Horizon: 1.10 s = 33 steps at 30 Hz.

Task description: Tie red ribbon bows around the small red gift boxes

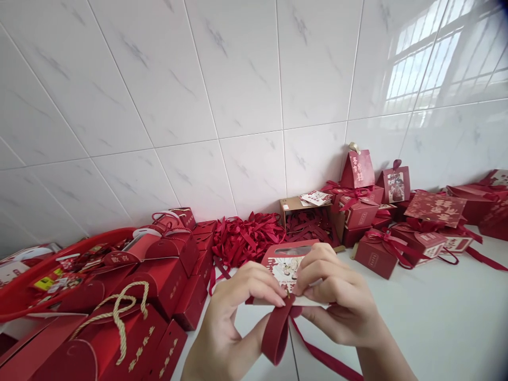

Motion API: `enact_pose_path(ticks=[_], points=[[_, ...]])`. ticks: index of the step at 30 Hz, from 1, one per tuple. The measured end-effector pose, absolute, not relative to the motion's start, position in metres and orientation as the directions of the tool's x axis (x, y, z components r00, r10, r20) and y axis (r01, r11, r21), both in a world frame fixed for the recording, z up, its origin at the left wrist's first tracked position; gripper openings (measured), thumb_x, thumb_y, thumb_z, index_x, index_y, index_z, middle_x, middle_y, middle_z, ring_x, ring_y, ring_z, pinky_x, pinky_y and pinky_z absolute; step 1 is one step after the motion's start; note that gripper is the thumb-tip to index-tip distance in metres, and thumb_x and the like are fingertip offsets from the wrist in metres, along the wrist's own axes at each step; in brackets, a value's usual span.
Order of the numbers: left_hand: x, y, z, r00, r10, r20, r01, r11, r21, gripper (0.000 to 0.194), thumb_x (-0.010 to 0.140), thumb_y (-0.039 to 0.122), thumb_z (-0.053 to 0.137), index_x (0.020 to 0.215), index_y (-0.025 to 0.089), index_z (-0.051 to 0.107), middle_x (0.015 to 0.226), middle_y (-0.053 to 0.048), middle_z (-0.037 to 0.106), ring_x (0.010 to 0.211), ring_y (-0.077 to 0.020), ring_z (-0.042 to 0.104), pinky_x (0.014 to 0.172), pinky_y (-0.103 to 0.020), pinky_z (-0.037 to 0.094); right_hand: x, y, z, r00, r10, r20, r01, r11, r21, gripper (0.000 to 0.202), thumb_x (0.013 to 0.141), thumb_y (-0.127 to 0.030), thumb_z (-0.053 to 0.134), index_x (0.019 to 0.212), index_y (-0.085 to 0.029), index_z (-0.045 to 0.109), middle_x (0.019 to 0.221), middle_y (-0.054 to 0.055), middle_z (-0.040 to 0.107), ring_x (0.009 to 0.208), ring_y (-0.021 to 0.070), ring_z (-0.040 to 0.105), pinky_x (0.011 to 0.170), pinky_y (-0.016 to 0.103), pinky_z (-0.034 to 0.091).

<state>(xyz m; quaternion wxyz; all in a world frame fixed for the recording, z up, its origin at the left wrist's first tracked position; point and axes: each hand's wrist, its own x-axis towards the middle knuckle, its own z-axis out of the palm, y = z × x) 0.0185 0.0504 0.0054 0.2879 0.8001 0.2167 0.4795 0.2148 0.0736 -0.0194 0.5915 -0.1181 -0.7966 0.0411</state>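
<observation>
Okay, both hands at the near side of the tabletop (428, 317). Left hand (242, 301) has its grip pinching a dark red ribbon loop (273, 336), fingertips on top, thumb at the side. Right hand (337, 291) has its grip closed over the near edge of a printed red-and-white gift box (283, 267), fingertips just beside the loop. Box is between the hands, floral panel facing up; ribbon tail (329, 360) trails down to the right.

Near left: red gift boxes (166, 286), front one with a gold cord handle (121, 338). Behind those, red tray (16, 301) of small wrapped packets. Past the held box, heap of red ribbons (250, 238); right of it, cardboard box (291, 203), cards (315, 198) on top. Right: bow-tied red boxes (377, 259), some stacked. Far back: marbled tile wall (246, 79), window reflection at right.
</observation>
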Motion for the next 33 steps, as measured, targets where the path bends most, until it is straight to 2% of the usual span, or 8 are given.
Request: enact_pose_path(ticks=[3,8,11,14,19,24,29,33], points=[[0.019,0.049,0.005,0.442,0.621,0.647,0.086,-0.748,0.659,0.015,0.081,0.014,0.057,0.088,0.025,0.063,0.088,-0.007,0.066,0.087,-0.0227,0.062,0.083,-0.044,0.05,0.216,0.072,-0.018,-0.276,0.229,0.933,0.176,0.967,-0.186,0.02,0.076,-0.009,0.061,0.079,-0.025,0.048,0.075,0.001,0.066,0.071,0.0185,0.057,0.066,0.038,0.041],[0.019,0.05,0.0,0.435,0.642,0.631,0.093,-0.729,0.678,0.014,0.082,0.014,0.057,0.087,0.026,0.061,0.104,-0.007,0.065,0.107,-0.0265,0.057,0.09,-0.049,0.048,0.216,0.071,-0.018,-0.28,0.22,0.935,0.213,0.963,-0.163,0.02,0.075,-0.01,0.06,0.076,-0.025,0.047,0.075,-0.001,0.068,0.064,0.0165,0.055,0.064,0.036,0.039],[0.02,0.051,-0.002,0.436,0.646,0.627,0.072,-0.719,0.691,0.015,0.083,0.014,0.056,0.09,0.027,0.06,0.101,-0.005,0.067,0.108,-0.0248,0.057,0.093,-0.047,0.047,0.216,0.071,-0.018,-0.272,0.224,0.936,0.202,0.964,-0.172,0.02,0.075,-0.009,0.059,0.076,-0.024,0.046,0.075,0.0,0.068,0.063,0.0165,0.054,0.063,0.036,0.039],[0.023,0.051,-0.003,0.387,0.664,0.639,0.047,-0.707,0.706,0.024,0.083,0.013,0.057,0.102,0.029,0.056,0.098,-0.005,0.068,0.106,-0.0237,0.057,0.092,-0.045,0.048,0.214,0.072,-0.018,-0.261,0.235,0.936,0.169,0.966,-0.196,0.021,0.073,-0.008,0.06,0.077,-0.024,0.045,0.076,0.001,0.068,0.063,0.0167,0.054,0.062,0.036,0.039],[0.021,0.051,-0.007,0.355,0.669,0.653,-0.019,-0.693,0.72,0.03,0.083,0.011,0.056,0.108,0.028,0.053,0.09,-0.004,0.07,0.099,-0.0217,0.061,0.085,-0.041,0.053,0.208,0.075,-0.019,-0.217,0.284,0.934,0.125,0.957,-0.262,0.025,0.073,-0.007,0.063,0.075,-0.023,0.043,0.073,0.0,0.065,0.062,0.0155,0.053,0.062,0.035,0.038],[0.018,0.057,-0.011,0.359,0.684,0.635,0.025,-0.687,0.727,0.038,0.079,0.006,0.06,0.111,0.026,0.053,0.087,-0.003,0.073,0.096,-0.0203,0.063,0.088,-0.039,0.052,0.203,0.075,-0.021,-0.159,0.341,0.927,0.081,0.94,-0.332,0.023,0.076,-0.009,0.062,0.075,-0.022,0.044,0.073,0.001,0.063,0.06,0.0147,0.05,0.061,0.035,0.037],[0.023,0.059,-0.011,0.302,0.692,0.656,-0.096,-0.663,0.743,0.039,0.073,0.0,0.066,0.099,0.027,0.055,0.089,-0.001,0.074,0.102,-0.0202,0.063,0.085,-0.037,0.056,0.198,0.072,-0.022,-0.114,0.466,0.877,0.011,0.884,-0.468,0.022,0.077,-0.013,0.065,0.075,-0.022,0.045,0.072,0.002,0.062,0.063,0.0156,0.053,0.062,0.034,0.04],[0.022,0.059,-0.014,0.295,0.69,0.661,-0.12,-0.659,0.742,0.036,0.075,0.002,0.066,0.098,0.027,0.055,0.089,0.001,0.074,0.096,-0.0189,0.067,0.088,-0.037,0.055,0.195,0.071,-0.024,-0.107,0.521,0.847,-0.029,0.85,-0.526,0.023,0.076,-0.015,0.069,0.075,-0.022,0.046,0.076,0.001,0.062,0.065,0.0149,0.054,0.062,0.032,0.042]])
